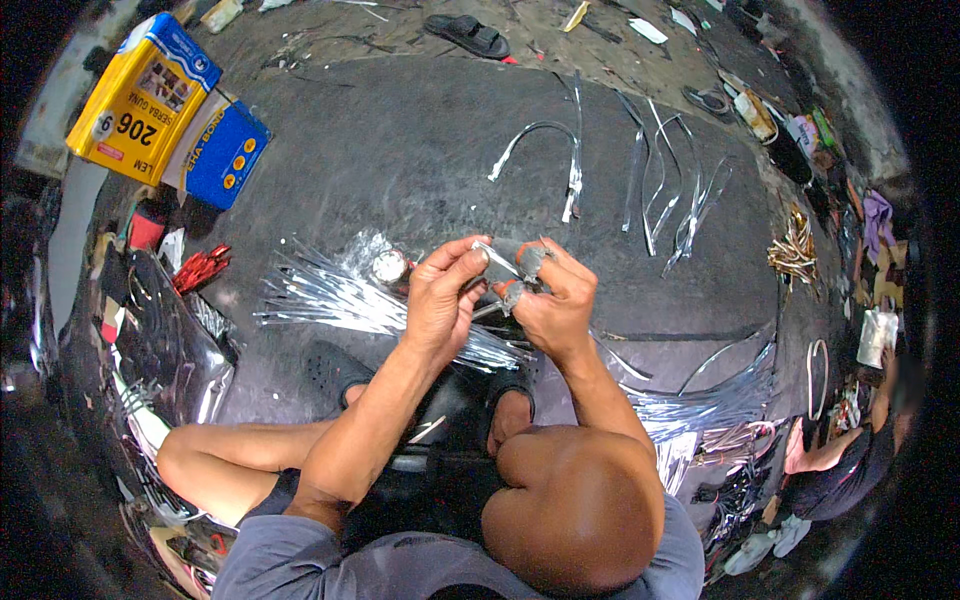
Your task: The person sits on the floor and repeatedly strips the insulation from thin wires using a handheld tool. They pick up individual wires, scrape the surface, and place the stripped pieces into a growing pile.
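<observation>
Between my two hands runs a narrow silver strip [497, 259]. My left hand [438, 300] pinches one end of it between thumb and fingertips. The fingers of my right hand [560, 305], curled and partly covered with grey wraps [537, 261], close on the other end. Below and left of my hands, a fanned bundle of shiny silver strips [335, 308] lies on the dark mat. A small round container with a silvery top [389, 265] stands beside my left hand.
Loose silver strips [660, 190] lie farther out on the dark mat [390, 130], with another pile [710, 395] at right. A yellow-and-blue tin [140, 100] stands far left, near red strips [201, 269]. Gold strips [795, 250] and another person [845, 460] are at right. A black sandal [467, 36] lies beyond.
</observation>
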`<action>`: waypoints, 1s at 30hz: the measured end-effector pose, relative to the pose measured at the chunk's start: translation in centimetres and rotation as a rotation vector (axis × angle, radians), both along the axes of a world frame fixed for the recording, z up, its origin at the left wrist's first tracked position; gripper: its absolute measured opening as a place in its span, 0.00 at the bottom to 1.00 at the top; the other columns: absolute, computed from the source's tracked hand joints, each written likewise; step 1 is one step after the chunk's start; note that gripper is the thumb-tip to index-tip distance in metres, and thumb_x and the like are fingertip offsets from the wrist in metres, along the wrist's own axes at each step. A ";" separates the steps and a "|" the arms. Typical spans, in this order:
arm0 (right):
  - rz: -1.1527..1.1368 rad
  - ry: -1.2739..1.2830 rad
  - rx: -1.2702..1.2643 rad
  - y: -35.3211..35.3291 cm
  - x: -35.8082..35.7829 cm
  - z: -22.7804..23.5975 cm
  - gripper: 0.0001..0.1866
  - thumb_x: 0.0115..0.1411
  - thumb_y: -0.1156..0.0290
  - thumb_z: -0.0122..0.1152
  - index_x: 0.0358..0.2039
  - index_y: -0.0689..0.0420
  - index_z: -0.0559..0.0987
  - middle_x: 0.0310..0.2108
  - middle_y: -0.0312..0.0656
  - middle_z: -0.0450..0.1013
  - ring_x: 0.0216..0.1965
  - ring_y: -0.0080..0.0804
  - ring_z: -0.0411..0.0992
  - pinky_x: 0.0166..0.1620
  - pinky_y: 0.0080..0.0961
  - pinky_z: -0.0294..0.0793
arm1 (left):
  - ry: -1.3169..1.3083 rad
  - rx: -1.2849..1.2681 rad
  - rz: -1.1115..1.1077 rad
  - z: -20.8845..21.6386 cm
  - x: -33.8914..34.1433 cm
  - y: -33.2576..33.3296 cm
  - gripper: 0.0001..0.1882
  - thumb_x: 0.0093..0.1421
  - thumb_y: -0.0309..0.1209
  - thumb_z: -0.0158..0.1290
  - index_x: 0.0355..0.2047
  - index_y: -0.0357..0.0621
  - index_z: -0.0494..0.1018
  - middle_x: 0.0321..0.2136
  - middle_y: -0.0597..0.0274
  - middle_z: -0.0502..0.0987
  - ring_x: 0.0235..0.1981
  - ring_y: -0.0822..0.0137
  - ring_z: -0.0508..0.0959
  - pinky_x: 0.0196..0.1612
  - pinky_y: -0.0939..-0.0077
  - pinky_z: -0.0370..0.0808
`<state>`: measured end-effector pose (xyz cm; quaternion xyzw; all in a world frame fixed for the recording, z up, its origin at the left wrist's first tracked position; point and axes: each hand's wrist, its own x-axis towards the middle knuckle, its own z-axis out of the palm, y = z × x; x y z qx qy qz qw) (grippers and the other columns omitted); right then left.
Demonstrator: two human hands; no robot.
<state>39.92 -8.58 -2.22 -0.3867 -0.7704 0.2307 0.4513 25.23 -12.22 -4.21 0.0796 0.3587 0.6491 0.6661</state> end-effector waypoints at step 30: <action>0.069 -0.636 -0.513 -7.4 15.4 -10.8 0.12 0.43 0.73 0.67 0.28 0.62 0.75 0.31 0.53 0.73 0.31 0.51 0.73 0.35 0.42 0.72 | 1.092 -0.942 0.285 -20.7 -34.7 -9.2 0.26 0.54 0.43 0.64 0.43 0.32 0.75 0.23 0.60 0.75 0.22 0.62 0.76 0.27 0.68 0.74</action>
